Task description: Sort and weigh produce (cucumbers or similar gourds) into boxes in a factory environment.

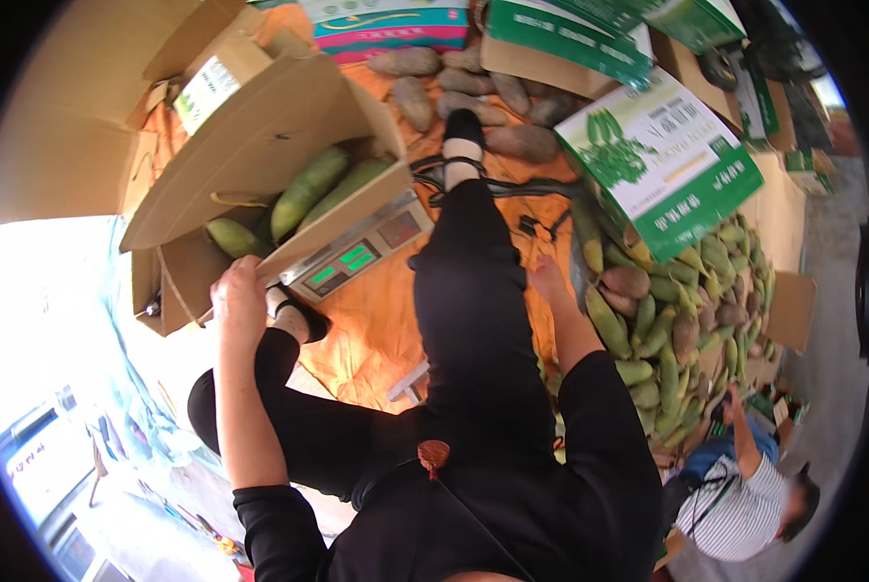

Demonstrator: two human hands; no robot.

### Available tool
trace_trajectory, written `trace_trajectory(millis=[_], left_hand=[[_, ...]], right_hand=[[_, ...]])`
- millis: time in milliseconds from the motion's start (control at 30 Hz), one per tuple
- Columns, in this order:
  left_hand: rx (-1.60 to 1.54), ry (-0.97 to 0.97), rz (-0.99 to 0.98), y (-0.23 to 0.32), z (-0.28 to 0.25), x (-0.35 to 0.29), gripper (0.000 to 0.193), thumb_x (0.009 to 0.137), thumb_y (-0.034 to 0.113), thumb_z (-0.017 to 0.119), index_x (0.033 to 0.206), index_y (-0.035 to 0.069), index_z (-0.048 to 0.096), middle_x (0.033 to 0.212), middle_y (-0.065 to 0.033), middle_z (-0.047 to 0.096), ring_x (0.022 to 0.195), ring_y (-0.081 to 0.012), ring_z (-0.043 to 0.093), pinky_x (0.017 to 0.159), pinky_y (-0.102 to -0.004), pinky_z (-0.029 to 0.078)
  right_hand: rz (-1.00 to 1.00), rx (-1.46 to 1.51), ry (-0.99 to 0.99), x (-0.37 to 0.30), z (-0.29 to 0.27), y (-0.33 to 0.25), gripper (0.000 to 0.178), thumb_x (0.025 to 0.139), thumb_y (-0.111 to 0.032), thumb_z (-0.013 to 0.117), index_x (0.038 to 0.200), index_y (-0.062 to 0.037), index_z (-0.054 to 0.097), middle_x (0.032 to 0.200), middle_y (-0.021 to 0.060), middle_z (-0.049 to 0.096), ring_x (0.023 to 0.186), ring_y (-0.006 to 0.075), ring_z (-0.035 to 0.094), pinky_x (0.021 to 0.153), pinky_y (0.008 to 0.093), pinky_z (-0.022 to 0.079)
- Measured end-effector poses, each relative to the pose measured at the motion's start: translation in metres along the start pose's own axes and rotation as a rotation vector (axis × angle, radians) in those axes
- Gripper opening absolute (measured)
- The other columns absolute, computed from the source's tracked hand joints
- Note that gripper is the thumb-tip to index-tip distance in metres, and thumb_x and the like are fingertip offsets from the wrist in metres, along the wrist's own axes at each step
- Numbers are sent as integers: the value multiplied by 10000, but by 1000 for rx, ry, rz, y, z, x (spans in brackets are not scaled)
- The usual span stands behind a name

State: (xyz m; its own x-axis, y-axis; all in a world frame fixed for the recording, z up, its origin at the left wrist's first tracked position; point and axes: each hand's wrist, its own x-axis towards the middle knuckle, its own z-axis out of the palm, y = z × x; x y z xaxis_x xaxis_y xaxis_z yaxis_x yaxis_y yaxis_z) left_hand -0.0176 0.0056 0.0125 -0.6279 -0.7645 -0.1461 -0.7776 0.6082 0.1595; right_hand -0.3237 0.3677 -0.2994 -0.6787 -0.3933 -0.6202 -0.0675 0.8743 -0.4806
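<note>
My left hand (239, 296) is closed on the near lower corner of an open cardboard box (260, 136). Inside that box lie several long green radishes (308, 192). Under the box's right side is a digital scale (357, 254) with lit green figures. My right hand (549, 279) hangs beside my right knee, its fingers loose and partly hard to see, with nothing visible in them. Close to it, a black cable with a plug (529, 225) lies on the orange sheet (371, 335).
A heap of green radishes and brownish tubers (687, 310) spreads on the right, partly under a green-and-white carton (658, 155). More tubers (522, 144) lie ahead of my foot. Further cartons (391, 27) stand at the back. Another person (730, 504) works at the lower right.
</note>
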Motion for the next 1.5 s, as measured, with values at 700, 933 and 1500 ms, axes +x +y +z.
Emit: trace_trajectory(millis=[700, 933, 1500], left_hand=[[98, -28, 10, -9, 8, -5, 118, 748, 42, 572, 863, 63, 559, 886, -106, 616, 901, -282, 603, 797, -416, 435], [111, 37, 105, -2, -4, -13, 127, 745, 35, 556, 868, 63, 541, 860, -103, 598, 876, -268, 609, 771, -390, 460], [26, 191, 231, 4, -9, -23, 198, 712, 42, 577, 908, 28, 562, 819, -104, 596, 807, -260, 613, 729, -378, 477]], right_hand=[[79, 643, -6, -21, -31, -109, 336, 794, -84, 633, 1090, -18, 489, 941, 64, 591, 841, 183, 586, 756, 328, 476], [-322, 496, 120, -52, -95, -171, 477, 726, 17, 685, 1152, -20, 473, 984, 63, 590, 882, 167, 585, 789, 312, 478], [-1288, 44, -137, -183, -120, -461, 670, 607, -135, 788, 1209, -45, 508, 1116, 121, 601, 1045, 240, 582, 890, 344, 452]])
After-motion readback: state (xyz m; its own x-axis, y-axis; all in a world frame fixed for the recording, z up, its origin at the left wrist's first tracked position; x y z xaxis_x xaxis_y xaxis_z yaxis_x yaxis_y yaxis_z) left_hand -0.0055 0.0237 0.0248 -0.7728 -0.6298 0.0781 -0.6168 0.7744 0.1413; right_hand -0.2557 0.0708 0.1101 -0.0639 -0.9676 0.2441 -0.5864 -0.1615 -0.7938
